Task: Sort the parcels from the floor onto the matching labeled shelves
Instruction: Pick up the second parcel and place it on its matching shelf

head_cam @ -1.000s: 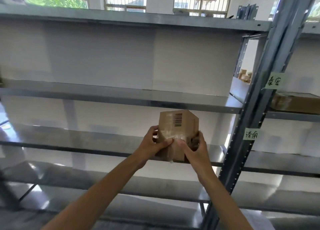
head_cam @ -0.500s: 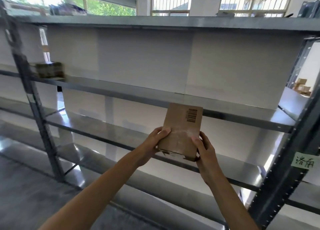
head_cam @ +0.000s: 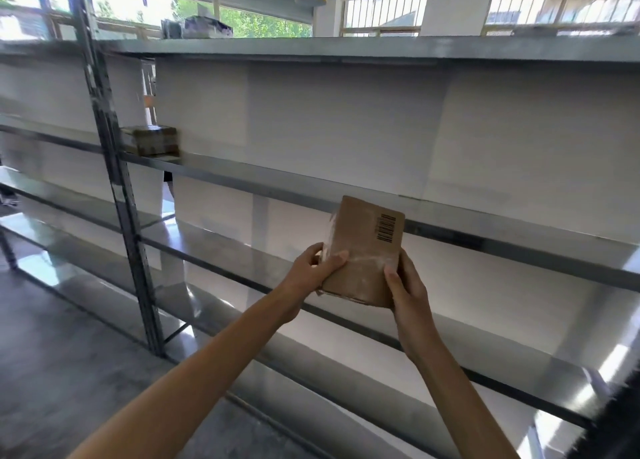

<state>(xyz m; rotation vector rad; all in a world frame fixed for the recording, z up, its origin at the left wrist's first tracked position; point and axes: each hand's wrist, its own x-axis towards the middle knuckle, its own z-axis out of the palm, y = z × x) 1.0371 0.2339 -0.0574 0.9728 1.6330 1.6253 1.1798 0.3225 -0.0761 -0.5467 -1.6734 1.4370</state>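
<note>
A small brown cardboard parcel point(head_cam: 363, 247) with a barcode near its upper right corner is held up in front of the metal shelving. My left hand point(head_cam: 313, 275) grips its left edge, thumb across the taped front face. My right hand point(head_cam: 407, 287) grips its lower right corner, thumb on the front. The parcel hangs in the air before the second shelf board point(head_cam: 485, 230), touching no shelf. No shelf label is in view.
Another brown parcel point(head_cam: 152, 140) lies on the left end of the second shelf, beside a grey upright post point(head_cam: 114, 167). Several long metal shelf boards run left to right at different heights. Grey concrete floor point(head_cam: 52, 372) lies at lower left.
The view has swung left along the rack; the labelled post on the right has left the frame. The parcel stays in both hands, its barcode face toward me.
</note>
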